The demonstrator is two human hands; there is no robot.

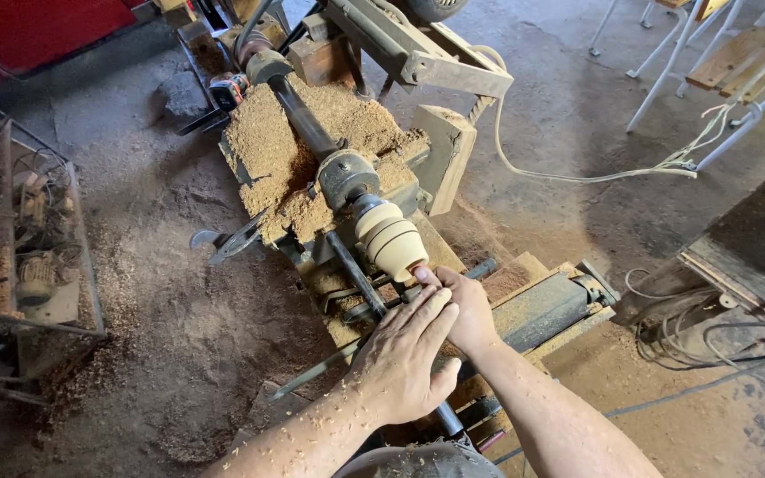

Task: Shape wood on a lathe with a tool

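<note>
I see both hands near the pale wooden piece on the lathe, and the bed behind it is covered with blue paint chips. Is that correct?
Not quite. The head view shows the bed covered with tan sawdust, not blue paint chips. Both hands, left and right, are indeed at the pale wooden piece on the lathe.

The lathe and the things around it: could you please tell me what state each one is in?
Wooden workpiece: mounted on the lathe, pale, partly shaped with grooves.
Lathe: bed heaped with sawdust; whether it is spinning cannot be told.
Right hand: fingertips at the workpiece's end.
Left hand: lying over the right hand, flecked with shavings.
White cable: slack on the floor.
Pliers: lying at the lathe's edge.
</note>
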